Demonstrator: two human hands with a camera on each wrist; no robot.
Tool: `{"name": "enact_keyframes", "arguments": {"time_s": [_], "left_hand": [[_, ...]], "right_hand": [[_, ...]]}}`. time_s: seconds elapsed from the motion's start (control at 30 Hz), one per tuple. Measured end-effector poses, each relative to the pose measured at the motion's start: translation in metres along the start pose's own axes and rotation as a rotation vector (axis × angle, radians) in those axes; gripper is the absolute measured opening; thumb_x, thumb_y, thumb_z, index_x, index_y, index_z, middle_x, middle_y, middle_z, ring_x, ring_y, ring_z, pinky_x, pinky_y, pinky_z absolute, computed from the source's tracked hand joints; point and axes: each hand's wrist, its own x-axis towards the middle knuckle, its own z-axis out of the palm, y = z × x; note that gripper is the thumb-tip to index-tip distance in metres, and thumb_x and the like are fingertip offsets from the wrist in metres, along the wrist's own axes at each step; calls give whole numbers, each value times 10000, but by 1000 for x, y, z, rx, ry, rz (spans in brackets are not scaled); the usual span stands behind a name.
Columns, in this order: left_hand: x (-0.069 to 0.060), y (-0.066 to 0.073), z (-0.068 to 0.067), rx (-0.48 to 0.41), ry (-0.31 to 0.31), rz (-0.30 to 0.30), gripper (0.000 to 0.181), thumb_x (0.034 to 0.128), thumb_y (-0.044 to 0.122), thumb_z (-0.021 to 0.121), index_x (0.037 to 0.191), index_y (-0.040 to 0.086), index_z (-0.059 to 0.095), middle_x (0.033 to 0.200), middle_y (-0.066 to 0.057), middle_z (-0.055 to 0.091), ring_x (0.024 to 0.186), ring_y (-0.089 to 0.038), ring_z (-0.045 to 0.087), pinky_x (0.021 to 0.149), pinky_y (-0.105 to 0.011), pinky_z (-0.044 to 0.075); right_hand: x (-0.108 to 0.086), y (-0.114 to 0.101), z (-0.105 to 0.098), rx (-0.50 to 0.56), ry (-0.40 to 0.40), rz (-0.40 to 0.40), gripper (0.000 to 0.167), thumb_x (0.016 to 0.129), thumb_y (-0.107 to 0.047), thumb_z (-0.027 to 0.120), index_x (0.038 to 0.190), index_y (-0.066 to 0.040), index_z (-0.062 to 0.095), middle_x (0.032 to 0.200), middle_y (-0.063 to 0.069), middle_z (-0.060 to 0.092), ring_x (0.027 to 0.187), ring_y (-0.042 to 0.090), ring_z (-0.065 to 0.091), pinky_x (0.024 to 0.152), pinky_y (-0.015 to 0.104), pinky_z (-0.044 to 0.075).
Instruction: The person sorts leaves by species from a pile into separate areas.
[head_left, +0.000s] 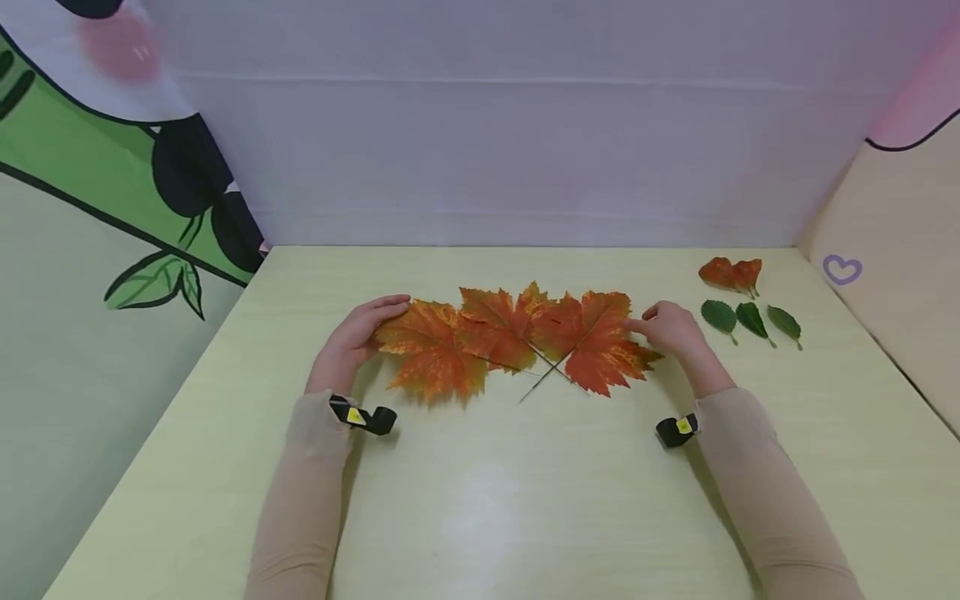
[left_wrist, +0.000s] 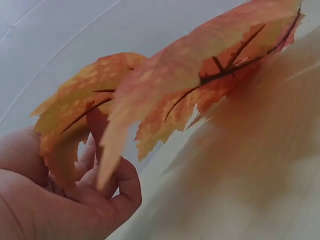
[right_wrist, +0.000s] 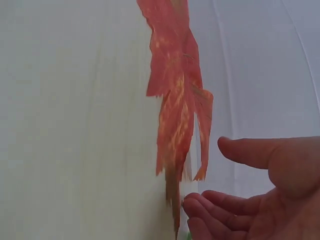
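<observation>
Three large orange maple leaves lie overlapped in a row across the table in the head view: a left leaf, a middle leaf and a right leaf. Their thin stems cross near the front. My left hand touches the outer edge of the left leaf, fingers stretched along its top. In the left wrist view a lobe of this leaf hangs between thumb and loosely bent fingers. My right hand is at the right leaf's outer edge. The right wrist view shows its thumb apart from its fingers, beside the leaf.
Small orange-brown leaves lie at the table's back right. In front of them is a row of three green leaves. A pale cloth backdrop rises behind the table. Each wrist wears a small black camera.
</observation>
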Motion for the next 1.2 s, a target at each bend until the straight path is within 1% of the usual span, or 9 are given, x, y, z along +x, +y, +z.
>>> {"name": "enact_keyframes", "arguments": {"time_s": [0.13,0.23,0.33,0.43,0.53,0.77,0.9,1.07,1.2], "left_hand": [[-2,1,-5,-35,-19,-11,470,957,182,462,1402,96,337,1155,27,546,872,-50,588,853,-272,469],[-6,3,-7,-146,-57,-25,411,977,184,410,1382,131,363,1302,5,440,986,-64,536,1017,-363,345],[-7,6,-6,-373,-84,-64,261,968,165,428,1222,121,468,1268,-36,428,1025,-113,511,1034,-364,320],[-9,8,-4,-527,-45,-93,139,940,121,483,1076,94,496,1073,-32,506,905,-140,554,883,-260,447],[-12,9,-2,-528,18,-80,137,919,59,507,1055,74,495,995,-21,518,802,-117,556,741,-194,479],[-12,8,5,-579,74,-55,187,906,-32,482,818,7,642,881,-22,586,746,-98,564,686,-167,473],[-9,5,10,-548,37,-8,208,926,-20,440,821,30,612,786,-10,612,703,-83,560,661,-165,461],[-4,2,16,-338,52,47,107,943,88,466,1022,90,538,881,41,607,878,-115,562,886,-271,414],[2,1,19,-70,68,34,586,930,217,514,1428,155,211,1324,-67,444,1236,-253,397,1077,-386,236]], "right_hand": [[6,-12,3,-28,-20,15,482,843,-473,563,656,-56,412,559,-6,331,507,139,347,486,260,309],[9,-17,4,-66,-41,14,530,825,-506,573,566,-124,311,514,-43,251,470,118,291,462,257,275],[10,-19,6,-112,-64,22,508,806,-524,588,601,-114,369,576,-15,301,520,140,333,483,266,295],[11,-21,8,-145,-74,33,498,783,-523,617,701,-66,437,667,34,349,600,178,381,521,280,320],[12,-21,12,-154,-54,26,529,763,-506,650,811,0,503,735,68,401,672,211,413,562,291,345],[14,-19,19,-23,-15,40,534,784,-389,672,1012,65,506,865,123,451,787,267,437,642,315,375],[13,-17,19,71,-6,56,525,806,-323,663,1079,72,448,949,153,430,843,280,425,692,340,385],[13,-14,18,167,-26,51,575,846,-252,626,1232,87,368,1082,197,411,922,296,400,774,372,384],[15,-13,18,205,-32,46,597,865,-222,601,1300,85,333,1203,242,414,1009,333,409,858,418,395]]}}
